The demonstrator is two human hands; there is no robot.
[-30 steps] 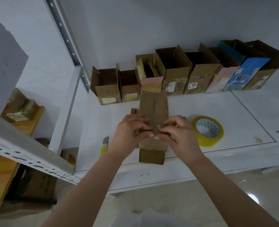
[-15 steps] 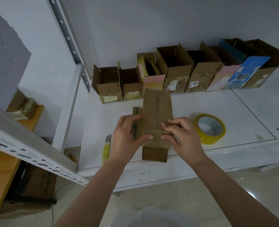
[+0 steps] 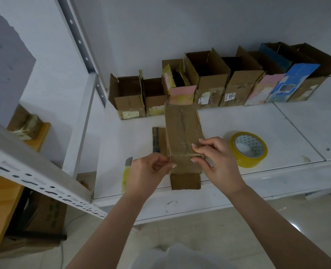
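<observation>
A closed brown cardboard box (image 3: 182, 131) lies lengthwise on the white shelf (image 3: 277, 133), its near end at the front edge. A glossy strip of clear tape (image 3: 182, 155) runs across its top near that end. My left hand (image 3: 149, 171) is at the box's near left corner, fingers curled, pinching the strip's left end. My right hand (image 3: 219, 162) grips the box's right edge over the tape, thumb on top.
A yellow tape roll (image 3: 248, 149) lies right of my right hand. Left of my left hand lies a yellow utility knife (image 3: 126, 171). A flat cardboard piece (image 3: 157, 140) sits beside the box. Several open boxes (image 3: 209, 88) line the back wall. A slotted shelf beam (image 3: 34, 171) crosses the left.
My left hand slid from the box's left side down to its near left corner and now pinches the tape end. My right hand stays at the right edge.
</observation>
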